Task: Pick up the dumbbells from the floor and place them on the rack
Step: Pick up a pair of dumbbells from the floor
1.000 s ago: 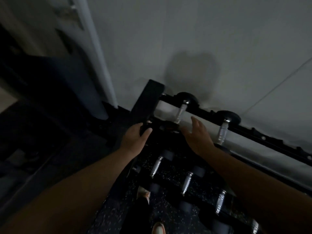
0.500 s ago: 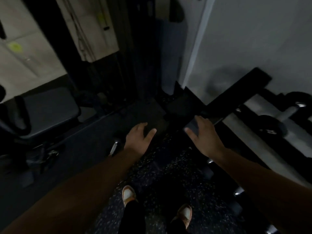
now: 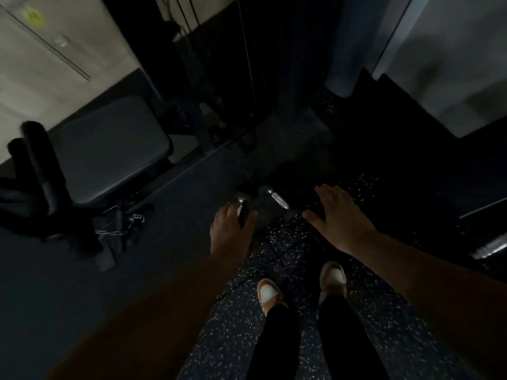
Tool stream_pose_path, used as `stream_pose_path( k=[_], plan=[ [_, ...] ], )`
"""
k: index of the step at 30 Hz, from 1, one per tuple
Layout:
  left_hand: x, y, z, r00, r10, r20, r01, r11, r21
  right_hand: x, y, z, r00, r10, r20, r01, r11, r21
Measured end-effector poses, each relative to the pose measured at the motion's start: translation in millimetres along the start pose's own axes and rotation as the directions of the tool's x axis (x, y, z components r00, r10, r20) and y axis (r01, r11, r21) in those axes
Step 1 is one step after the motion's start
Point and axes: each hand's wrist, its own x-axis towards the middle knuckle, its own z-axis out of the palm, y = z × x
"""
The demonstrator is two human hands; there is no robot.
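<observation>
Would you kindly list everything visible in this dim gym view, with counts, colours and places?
dumbbells: two, black heads with silver handles, floor ahead, between the hands
third handle: one, silver, right edge, partly cut off
bench pad: one, dark grey, left
chain: one, silver, floor below the bench
speckled floor: black, flecked, underfoot
shoes: two, orange and white, bottom centre
left hand: one, at the left dumbbell, grip unclear
right hand: one, open, above the floor

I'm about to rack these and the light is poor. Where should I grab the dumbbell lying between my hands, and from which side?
Grip the dumbbell by its bright knurled handle, probably from above. It lies flat on the floor, with dark heads at both ends that look too bulky for a hand. The open right hand is near; the left hand reaches a second handle.
</observation>
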Motion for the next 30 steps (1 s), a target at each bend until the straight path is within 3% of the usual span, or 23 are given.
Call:
stream_pose_path(
  k=[11,24,30],
  plan=[
    [105,-111,141,0.985,-0.168,0.043,0.166,0.985,0.043,122,49,164,0.971,-0.126,0.205,0.148,0.984,-0.098],
    [237,-229,307,0.996,-0.037,0.082,0.035,0.999,0.025,259,106,360,0.965,-0.094,0.247,0.121,0.988,-0.096],
    [275,-270,344,0.995,-0.093,0.037,0.095,0.994,-0.057,299,119,405,0.973,-0.068,0.219,0.095,0.989,-0.117]
  ],
)
